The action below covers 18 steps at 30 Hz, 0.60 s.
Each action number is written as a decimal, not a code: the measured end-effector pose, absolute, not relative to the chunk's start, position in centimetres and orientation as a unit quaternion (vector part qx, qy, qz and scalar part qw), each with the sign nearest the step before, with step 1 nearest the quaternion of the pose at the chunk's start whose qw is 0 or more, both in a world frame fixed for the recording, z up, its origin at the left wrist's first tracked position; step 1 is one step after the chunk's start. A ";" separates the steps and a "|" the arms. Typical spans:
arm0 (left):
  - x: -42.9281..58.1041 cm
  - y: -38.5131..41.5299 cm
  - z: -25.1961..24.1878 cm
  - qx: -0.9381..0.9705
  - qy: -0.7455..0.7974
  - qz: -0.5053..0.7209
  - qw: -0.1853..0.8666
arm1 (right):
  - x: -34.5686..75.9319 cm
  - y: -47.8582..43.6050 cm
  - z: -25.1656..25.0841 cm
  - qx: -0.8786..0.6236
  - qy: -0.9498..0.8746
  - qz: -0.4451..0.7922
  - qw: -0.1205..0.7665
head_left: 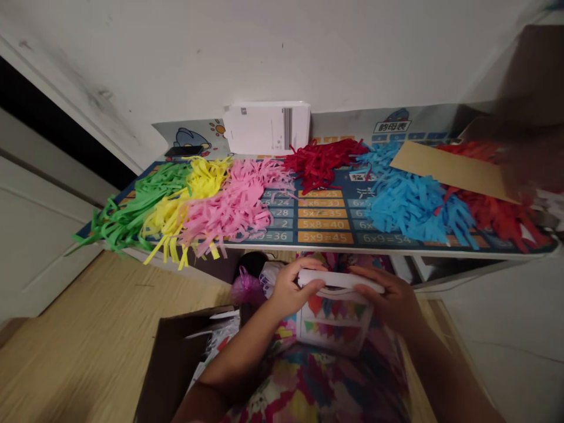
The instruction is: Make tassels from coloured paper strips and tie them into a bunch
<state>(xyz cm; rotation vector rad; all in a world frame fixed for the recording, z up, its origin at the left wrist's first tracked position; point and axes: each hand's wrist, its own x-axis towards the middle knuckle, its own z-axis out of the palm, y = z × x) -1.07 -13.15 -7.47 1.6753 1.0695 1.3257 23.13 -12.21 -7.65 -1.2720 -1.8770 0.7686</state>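
Note:
Over my lap, a small white box (pixel 335 326) printed with rows of colourful pennants is held between both hands. Its top edge has what looks like a carry handle. My left hand (pixel 297 288) grips the left end of that white top, thumb in front and fingers behind. On the other end, my right hand (pixel 383 294) is closed with its thumb in front and fingers along the top. The box's back and contents are hidden. Beyond it, bunches of pink strips (pixel 233 205) and blue strips (pixel 409 202) lie on the table.
The narrow table (pixel 326 223) also carries green strips (pixel 145 202), yellow strips (pixel 176 211), dark red strips (pixel 321 161), orange-red strips (pixel 493 211), a tan card (pixel 453 167), a phone (pixel 187 151) and a white stack (pixel 264 129). A cardboard box (pixel 170 364) stands on the floor.

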 end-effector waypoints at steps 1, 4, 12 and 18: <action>-1.1 -13.2 -7.3 0.648 0.424 0.510 0.375 | 23.1 -12.2 -7.7 -0.498 -0.728 0.299 0.364; -1.2 -13.0 -6.7 0.667 0.440 0.476 0.368 | 23.2 -11.9 -7.5 -0.492 -0.729 0.305 0.366; -1.5 -12.1 -4.8 0.717 0.430 0.410 0.365 | 23.0 -11.2 -6.1 -0.456 -0.750 0.312 0.362; -1.5 -12.3 -4.8 0.711 0.441 0.420 0.352 | 23.1 -11.4 -6.2 -0.460 -0.760 0.288 0.357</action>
